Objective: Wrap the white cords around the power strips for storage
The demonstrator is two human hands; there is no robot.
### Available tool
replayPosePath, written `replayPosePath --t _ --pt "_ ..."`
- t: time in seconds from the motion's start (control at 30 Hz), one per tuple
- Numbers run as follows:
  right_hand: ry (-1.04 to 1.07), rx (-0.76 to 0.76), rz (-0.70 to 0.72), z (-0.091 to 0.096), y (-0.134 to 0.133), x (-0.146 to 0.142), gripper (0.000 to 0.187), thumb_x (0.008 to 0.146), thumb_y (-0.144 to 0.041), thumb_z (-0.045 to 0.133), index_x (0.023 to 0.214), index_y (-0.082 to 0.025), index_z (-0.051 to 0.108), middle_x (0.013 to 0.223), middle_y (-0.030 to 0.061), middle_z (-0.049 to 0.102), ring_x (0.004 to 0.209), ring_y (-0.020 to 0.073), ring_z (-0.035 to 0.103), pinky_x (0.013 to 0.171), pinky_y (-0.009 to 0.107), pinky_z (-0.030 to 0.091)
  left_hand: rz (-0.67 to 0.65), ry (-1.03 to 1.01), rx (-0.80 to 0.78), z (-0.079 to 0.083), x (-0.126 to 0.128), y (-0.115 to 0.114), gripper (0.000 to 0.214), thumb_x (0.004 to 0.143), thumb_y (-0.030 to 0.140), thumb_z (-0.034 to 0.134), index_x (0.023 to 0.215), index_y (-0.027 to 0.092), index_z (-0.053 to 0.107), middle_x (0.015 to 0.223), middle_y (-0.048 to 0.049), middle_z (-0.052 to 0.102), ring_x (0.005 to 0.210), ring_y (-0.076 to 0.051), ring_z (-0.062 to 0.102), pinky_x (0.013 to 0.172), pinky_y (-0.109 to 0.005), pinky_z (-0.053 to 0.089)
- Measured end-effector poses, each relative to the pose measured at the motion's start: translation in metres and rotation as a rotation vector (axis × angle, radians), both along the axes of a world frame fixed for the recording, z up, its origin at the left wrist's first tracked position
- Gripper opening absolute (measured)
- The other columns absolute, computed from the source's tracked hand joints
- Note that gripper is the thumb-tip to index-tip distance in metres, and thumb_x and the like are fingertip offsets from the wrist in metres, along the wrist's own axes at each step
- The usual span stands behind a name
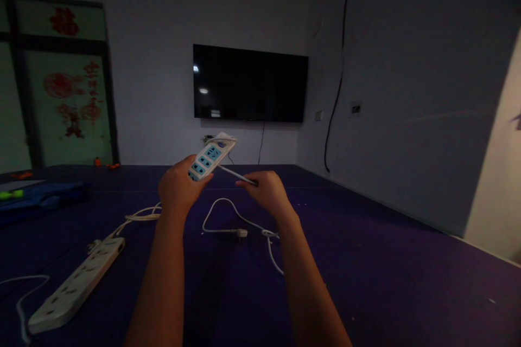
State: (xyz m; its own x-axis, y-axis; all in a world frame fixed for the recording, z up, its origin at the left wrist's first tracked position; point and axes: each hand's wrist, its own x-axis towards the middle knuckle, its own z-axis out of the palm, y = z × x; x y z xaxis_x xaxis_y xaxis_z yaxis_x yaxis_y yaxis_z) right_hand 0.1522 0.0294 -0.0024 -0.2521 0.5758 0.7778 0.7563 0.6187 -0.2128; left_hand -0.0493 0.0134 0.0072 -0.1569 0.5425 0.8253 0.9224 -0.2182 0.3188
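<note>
My left hand [178, 187] is closed around the near end of a small white power strip [208, 158] with blue sockets, held up in the air and tilted away from me. My right hand [265, 191] pinches the strip's white cord [235, 173] just to the right of it. The cord runs down to the purple floor mat, where it loops to a white plug [240, 233] lying between my forearms.
A longer white power strip [77, 284] lies on the purple mat [366, 260] at the lower left, its cable [138, 217] curling behind my left arm. Blue items [40, 198] sit at the far left. A dark wall-mounted TV [249, 84] hangs ahead.
</note>
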Motion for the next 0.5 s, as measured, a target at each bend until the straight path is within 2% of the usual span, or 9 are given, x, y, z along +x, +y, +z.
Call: replayPosePath --t 0.13,0.27,0.37,0.5 --pt "0.015 0.155 -0.056 0.006 -0.009 0.002 0.018 0.076 -0.037 0.066 0.069 -0.022 0.072 0.061 0.0008 0.063 0.057 0.0118 0.052 0.053 0.024 0.029 -0.091 0.145 -0.125 0.006 -0.004 -0.011 0.044 0.073 0.045 0.059 0.111 0.023 0.061 0.092 -0.0098 0.070 0.083 -0.028 0.064 0.063 -0.033 0.043" --pt "0.061 0.232 -0.015 0.008 -0.011 0.007 0.012 0.073 -0.034 0.069 0.073 -0.023 0.073 0.061 -0.0002 0.062 0.059 0.0118 0.053 0.055 0.024 0.032 -0.228 0.166 -0.258 0.009 -0.006 -0.018 0.042 0.068 0.040 0.064 0.107 0.025 0.064 0.095 -0.0074 0.070 0.084 -0.026 0.064 0.067 -0.032 0.044" --pt "0.124 0.223 0.049 0.009 -0.012 0.011 0.012 0.070 -0.032 0.072 0.073 -0.021 0.072 0.064 0.0006 0.065 0.059 0.0118 0.054 0.056 0.024 0.035 -0.316 0.152 -0.370 0.010 -0.007 -0.023 0.044 0.062 0.039 0.068 0.104 0.023 0.065 0.096 -0.0067 0.070 0.084 -0.024 0.064 0.069 -0.031 0.045" --pt "0.215 0.135 0.197 0.009 -0.013 0.014 0.013 0.067 -0.031 0.073 0.069 -0.019 0.071 0.068 0.0024 0.067 0.062 0.0124 0.057 0.056 0.024 0.040 -0.328 0.146 -0.512 0.013 -0.008 -0.035 0.050 0.055 0.038 0.071 0.100 0.018 0.065 0.093 -0.0076 0.070 0.078 -0.022 0.064 0.064 -0.027 0.046"
